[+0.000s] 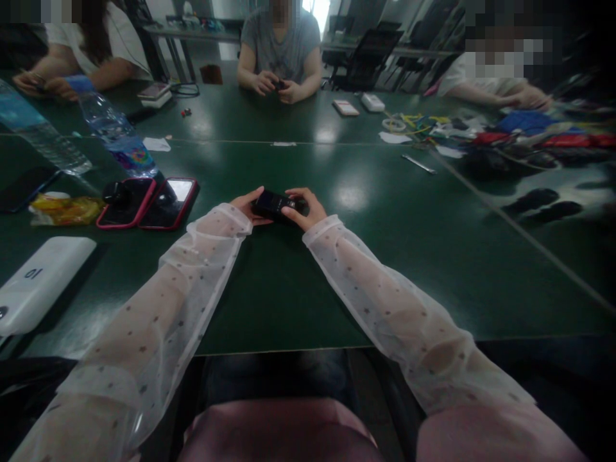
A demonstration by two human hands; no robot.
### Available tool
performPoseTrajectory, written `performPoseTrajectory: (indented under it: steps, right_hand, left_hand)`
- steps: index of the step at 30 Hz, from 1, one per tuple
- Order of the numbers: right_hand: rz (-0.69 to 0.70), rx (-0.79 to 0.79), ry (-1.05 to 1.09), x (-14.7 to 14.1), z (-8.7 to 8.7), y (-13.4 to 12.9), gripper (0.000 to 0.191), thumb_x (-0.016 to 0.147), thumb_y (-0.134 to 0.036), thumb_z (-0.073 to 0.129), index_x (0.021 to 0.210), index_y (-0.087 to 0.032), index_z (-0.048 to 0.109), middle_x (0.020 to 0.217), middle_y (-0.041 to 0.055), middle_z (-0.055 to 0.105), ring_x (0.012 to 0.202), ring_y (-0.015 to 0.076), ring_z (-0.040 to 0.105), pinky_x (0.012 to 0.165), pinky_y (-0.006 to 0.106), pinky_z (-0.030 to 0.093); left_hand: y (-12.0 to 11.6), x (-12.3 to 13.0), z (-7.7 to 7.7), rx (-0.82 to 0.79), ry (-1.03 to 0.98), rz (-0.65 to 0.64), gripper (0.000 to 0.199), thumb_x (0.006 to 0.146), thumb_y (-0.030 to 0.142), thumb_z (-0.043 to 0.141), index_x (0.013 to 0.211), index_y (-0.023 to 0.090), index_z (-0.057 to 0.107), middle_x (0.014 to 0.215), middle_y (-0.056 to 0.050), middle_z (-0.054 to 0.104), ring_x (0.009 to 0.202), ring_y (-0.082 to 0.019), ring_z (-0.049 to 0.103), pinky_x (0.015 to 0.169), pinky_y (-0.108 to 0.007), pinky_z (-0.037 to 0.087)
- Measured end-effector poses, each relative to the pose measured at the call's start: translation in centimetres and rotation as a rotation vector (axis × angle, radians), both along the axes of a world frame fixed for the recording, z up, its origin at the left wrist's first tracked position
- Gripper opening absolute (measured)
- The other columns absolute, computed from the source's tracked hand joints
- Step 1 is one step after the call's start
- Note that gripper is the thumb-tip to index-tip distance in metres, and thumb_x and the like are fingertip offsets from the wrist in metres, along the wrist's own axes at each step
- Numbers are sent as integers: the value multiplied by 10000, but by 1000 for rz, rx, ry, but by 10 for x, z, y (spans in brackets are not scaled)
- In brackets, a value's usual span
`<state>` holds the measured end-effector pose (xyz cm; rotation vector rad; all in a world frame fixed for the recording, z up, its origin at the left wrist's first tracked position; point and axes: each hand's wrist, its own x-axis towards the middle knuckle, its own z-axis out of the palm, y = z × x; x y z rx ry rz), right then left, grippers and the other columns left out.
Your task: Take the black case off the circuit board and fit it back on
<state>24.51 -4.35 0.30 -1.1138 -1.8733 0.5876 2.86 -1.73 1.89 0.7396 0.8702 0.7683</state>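
Observation:
A small black device [273,203] with a dark screen is held between my two hands, just above or on the green table [283,282]. My left hand [251,206] grips its left end, with the thumb along the upper edge. My right hand [307,208] holds the right end, its thumb on the front and its fingers curled over the far side. The undersides of both hands are hidden. To the left of them lie two phones in red cases, one phone [170,203] beside another [128,202].
At left are a white power bank [45,282], a yellow packet [65,208] and two water bottles, the nearer to centre [115,131] tilted in view. A wrench [418,164] and a cable pile [423,128] lie at right. Three people sit across the table.

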Motion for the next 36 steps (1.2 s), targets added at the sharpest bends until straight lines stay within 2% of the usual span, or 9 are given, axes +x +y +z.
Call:
performPoseTrajectory:
  steps: [3,6,8,11,16,21,27,31,36]
  right_hand:
    - [40,55,-94,-2,0,1,689,661,-623,733,1208,-252,536,1174,102,616,1107,302,564,961,496,450]
    - [60,106,-196,-3,-2,4,641,660,-460,773,1201,-214,533,1193,125,617,1122,323,549,977,521,431]
    - [54,104,-215,-3,-4,5,594,669,-414,767,1181,-216,540,1178,123,624,1119,331,548,982,540,423]
    - [18,24,-125,-3,-5,6,593,668,-491,755,1162,-241,541,1143,102,631,1090,325,567,953,539,450]
    - [8,-96,135,3,5,9,741,608,-726,693,1136,-233,530,1076,82,639,997,281,624,920,488,486]
    - [-162,-32,124,25,12,22,774,645,-787,616,1201,-259,512,1096,83,632,1038,289,609,921,484,477]
    - [-436,46,21,57,-10,47,728,706,-721,593,1237,-235,483,1128,115,623,1061,311,593,905,539,470]
    - [-488,24,-36,66,-24,55,647,684,-577,682,1186,-212,501,1141,128,622,1084,334,581,917,566,454]
    - [-514,-51,-219,65,-25,57,571,663,-419,730,1137,-181,520,1126,154,612,1114,356,550,968,568,414]
  left_hand:
    - [6,-3,-6,3,-25,-28,549,896,555,544,1254,139,543,1128,-172,693,1184,-310,608,1050,-492,426]
    - [13,-7,-11,4,-53,-94,568,899,588,504,1265,154,531,1153,-167,685,1210,-311,590,1074,-510,392]
    - [16,-10,-14,6,-64,-124,558,902,586,491,1270,167,521,1160,-158,681,1216,-314,584,1090,-527,366]
    - [18,-13,-17,24,-78,-130,526,895,556,508,1275,192,510,1157,-136,679,1227,-312,574,1119,-529,331]
    - [12,-11,-12,32,-74,-123,477,875,484,566,1264,214,508,1136,-109,674,1221,-296,575,1144,-491,316]
    - [5,-7,-6,-17,-94,-30,339,895,385,564,1182,205,558,1116,-109,667,1126,-279,627,1108,-484,379]
    - [5,-5,-4,-75,-87,-5,313,922,367,539,1184,197,556,1158,-114,641,1123,-255,627,1088,-463,405]
    - [5,-5,-3,-84,-84,7,298,920,362,547,1165,194,559,1141,-112,644,1133,-262,621,1101,-466,389]
    - [6,-6,-5,-83,-89,-1,295,921,338,535,1177,190,547,1125,-107,648,1104,-256,635,1098,-472,387]
